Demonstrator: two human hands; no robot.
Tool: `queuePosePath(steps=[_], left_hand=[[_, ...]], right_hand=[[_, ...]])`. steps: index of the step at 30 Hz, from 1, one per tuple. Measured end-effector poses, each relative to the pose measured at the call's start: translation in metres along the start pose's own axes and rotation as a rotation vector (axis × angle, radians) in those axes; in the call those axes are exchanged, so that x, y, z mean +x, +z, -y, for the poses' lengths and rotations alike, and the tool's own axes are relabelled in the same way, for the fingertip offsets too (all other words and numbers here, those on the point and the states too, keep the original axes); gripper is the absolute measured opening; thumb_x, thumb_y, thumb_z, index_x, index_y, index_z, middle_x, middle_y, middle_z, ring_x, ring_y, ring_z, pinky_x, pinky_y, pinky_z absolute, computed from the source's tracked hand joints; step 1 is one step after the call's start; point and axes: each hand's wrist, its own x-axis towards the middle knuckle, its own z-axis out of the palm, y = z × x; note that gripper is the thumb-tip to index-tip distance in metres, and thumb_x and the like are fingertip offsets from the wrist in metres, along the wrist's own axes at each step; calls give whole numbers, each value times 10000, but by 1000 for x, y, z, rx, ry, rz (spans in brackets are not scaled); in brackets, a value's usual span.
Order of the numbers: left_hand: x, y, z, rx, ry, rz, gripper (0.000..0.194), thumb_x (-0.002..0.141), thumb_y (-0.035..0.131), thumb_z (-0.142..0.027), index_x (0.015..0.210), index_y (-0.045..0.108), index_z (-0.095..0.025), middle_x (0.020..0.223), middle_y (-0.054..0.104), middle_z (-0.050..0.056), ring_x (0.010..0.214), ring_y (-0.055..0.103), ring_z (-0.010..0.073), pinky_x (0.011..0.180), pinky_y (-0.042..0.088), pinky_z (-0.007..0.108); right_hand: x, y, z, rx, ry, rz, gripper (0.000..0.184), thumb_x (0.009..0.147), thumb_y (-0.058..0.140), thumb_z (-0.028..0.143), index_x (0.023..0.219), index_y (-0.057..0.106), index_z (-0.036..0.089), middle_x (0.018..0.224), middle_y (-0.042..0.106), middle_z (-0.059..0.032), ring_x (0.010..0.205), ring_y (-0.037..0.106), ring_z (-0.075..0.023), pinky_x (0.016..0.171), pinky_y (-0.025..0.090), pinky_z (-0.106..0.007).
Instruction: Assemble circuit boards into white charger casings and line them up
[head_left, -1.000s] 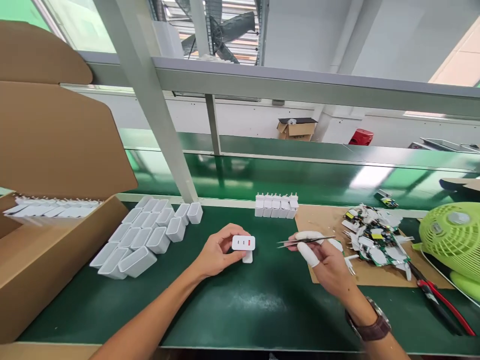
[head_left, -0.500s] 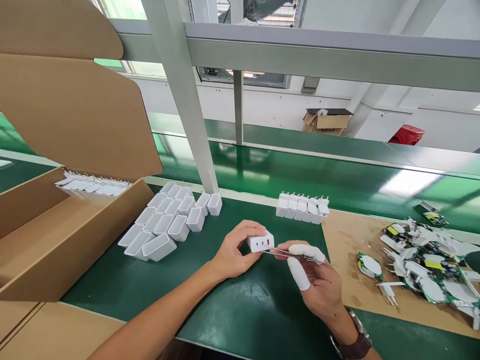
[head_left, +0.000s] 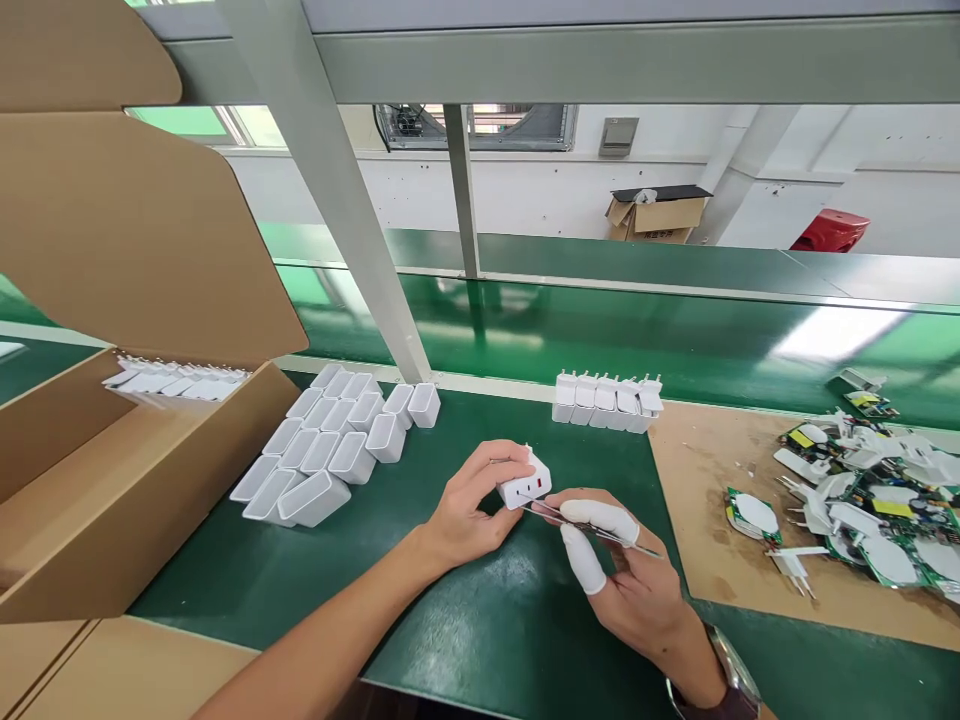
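Note:
My left hand (head_left: 480, 497) is closed around a white charger (head_left: 526, 487), whose face with small ports, one of them red, is turned toward me. Pinched in my right hand (head_left: 619, 560) are metal tweezers (head_left: 581, 524), their tips at the charger's port face. White finger cots cover the thumb and a finger of that hand. Whether the tips sit inside a port or just touch the face, I cannot tell. Behind the hands stands a row of white chargers (head_left: 606, 405) with plug pins pointing up.
Open white plastic casings (head_left: 330, 450) stand grouped on the green table (head_left: 450, 620). At left an open cardboard box (head_left: 142, 500) holds several white pieces. Circuit boards with white parts (head_left: 885, 500) are heaped on a cardboard sheet (head_left: 697, 500) at right. A grey post (head_left: 352, 220) rises behind.
The tweezer tips have shifted left along the charger's port face, and the charger has tilted slightly. My view has also moved a little downward.

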Motion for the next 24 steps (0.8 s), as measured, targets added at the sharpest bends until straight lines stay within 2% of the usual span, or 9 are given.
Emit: queuePosePath(steps=[8,11,17,24], left_hand=[[5,0,-1,70,110,-20,428,870,682,-2,1258,637,-177,1160,651,120,1109,657,240,971,617,468],[6,0,-1,89,120,-29,434,861,692,1,1250,638,-182,1159,655,117,1097,662,238,959,622,462],[7,-1,-2,103,122,-37,440,843,680,36,1234,638,-162,1173,650,130,1108,663,242,952,623,452],[9,-2,-2,115,118,-43,466,820,693,45,1234,633,-160,1170,646,124,1110,663,241,959,618,443]], right_hand=[[-6,0,-2,-88,-16,39,438,965,539,35,1333,573,271,1259,685,-98,1199,671,-222,1014,599,-391],[-4,2,-1,-20,29,17,411,983,521,49,1317,581,280,1262,678,-93,1188,683,-223,1009,612,-398],[2,5,6,211,209,-102,285,1020,541,134,1222,640,310,1185,724,-47,1063,759,-210,951,654,-361],[0,3,6,233,179,-98,311,1010,561,120,1239,639,317,1207,702,-47,1098,741,-213,978,642,-387]])
